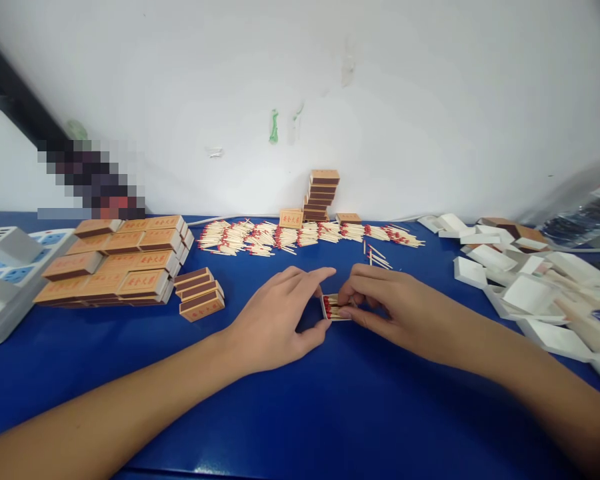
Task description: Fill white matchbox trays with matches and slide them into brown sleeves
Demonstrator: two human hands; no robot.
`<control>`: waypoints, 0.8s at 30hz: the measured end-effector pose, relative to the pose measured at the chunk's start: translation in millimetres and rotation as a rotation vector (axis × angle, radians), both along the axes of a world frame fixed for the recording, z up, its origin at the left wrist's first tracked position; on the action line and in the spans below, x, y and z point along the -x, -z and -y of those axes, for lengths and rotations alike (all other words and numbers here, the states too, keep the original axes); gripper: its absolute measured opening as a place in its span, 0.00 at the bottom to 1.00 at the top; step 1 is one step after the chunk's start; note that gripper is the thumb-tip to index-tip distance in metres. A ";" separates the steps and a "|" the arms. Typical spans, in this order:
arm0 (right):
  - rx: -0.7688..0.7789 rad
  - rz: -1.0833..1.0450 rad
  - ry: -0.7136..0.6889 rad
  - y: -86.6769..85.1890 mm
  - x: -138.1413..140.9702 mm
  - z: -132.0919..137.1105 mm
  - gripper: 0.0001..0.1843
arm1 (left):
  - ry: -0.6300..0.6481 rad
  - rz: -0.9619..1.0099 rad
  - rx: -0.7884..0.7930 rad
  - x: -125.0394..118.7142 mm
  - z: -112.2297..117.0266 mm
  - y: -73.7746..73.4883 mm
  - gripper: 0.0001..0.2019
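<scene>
A small white matchbox tray (323, 307) lies on the blue table in front of me, filled with red-headed matches (333, 309). My left hand (275, 321) steadies its left end between thumb and fingers, with the index finger stretched out above. At the tray's right side, my right hand (393, 301) has thumb and fingers pinched on the matches; its fingers hide the tray's right end. Just beyond the hands lie a few loose matches (379, 257). Behind them runs a long row of match piles (307, 234).
Filled matchboxes (143, 282) are stacked at left, with a few more boxes (201, 303) beside them. Match box sleeves (324, 190) form a stack against the wall. Many white trays (530, 293) are heaped at right. A power strip (10, 327) sits far left.
</scene>
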State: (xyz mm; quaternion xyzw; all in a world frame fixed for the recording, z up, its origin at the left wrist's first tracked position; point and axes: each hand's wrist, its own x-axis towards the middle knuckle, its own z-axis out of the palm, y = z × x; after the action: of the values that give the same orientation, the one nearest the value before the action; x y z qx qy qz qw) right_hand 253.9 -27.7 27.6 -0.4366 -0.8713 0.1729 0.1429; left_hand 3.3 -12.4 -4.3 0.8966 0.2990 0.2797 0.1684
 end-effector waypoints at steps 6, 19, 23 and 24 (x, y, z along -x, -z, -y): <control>-0.187 -0.001 0.217 -4.6 -20.5 -18.4 0.12 | -0.004 0.007 0.006 -0.7 0.5 -1.2 0.31; 0.061 0.228 0.596 8.6 -54.8 -52.1 0.15 | -0.004 0.003 0.031 0.8 1.6 -1.4 0.31; 0.072 0.184 0.551 8.9 -53.3 -50.7 0.16 | -0.004 -0.002 0.034 0.2 1.5 -1.0 0.31; 0.074 0.174 0.543 9.6 -53.6 -50.7 0.16 | -0.005 -0.002 0.034 0.1 1.5 -1.0 0.31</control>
State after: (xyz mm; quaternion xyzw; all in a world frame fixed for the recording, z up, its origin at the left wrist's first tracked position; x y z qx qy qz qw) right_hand 307.4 23.0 18.0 -0.6722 -0.7244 0.1219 0.0925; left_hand 3.3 -13.9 -3.3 0.8933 0.3061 0.2740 0.1825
